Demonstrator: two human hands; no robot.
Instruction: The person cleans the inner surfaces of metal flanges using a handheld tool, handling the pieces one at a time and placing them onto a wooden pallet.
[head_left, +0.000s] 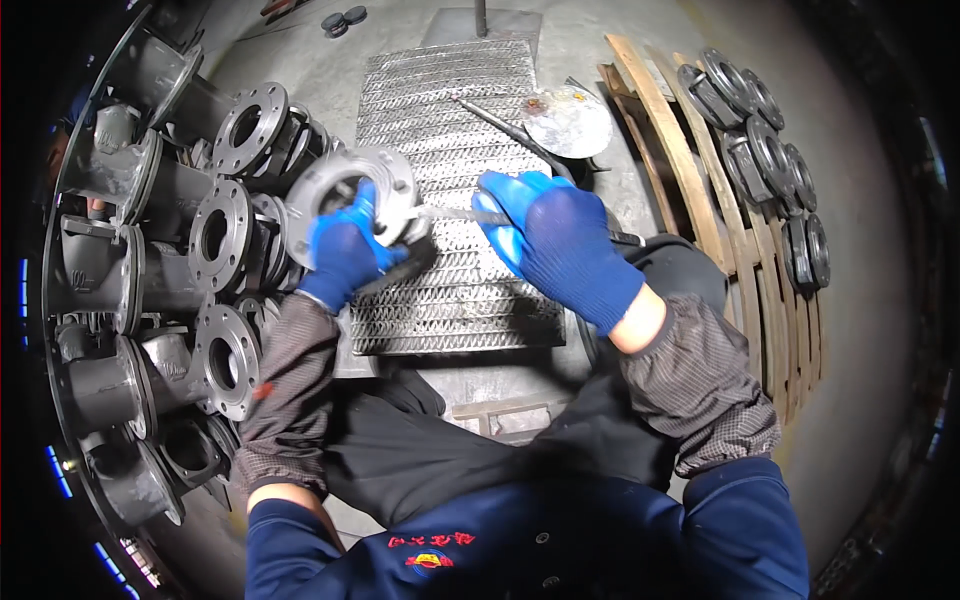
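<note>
My left hand [348, 240], in a blue coated glove, is closed on a grey flanged metal casting [392, 168], its fingers through the round opening. The casting is tilted above the left part of a ribbed metal work surface [460, 320] and is slightly smeared by motion. My right hand [555, 225], gloved the same way, grips a thin flat metal tool [462, 214]. The tool points left, its far end at the casting's rim near my left fingers. Its handle is hidden in my right hand, and its exact kind cannot be made out.
Grey flanged castings [222, 235] are stacked high close on the left. A wooden pallet [690, 160] on the right bears several dark flanged castings [768, 150]. Beyond my right hand are a round pale plate [572, 122] and a dark rod [505, 128]. Small dark discs [343, 20] lie on the far floor.
</note>
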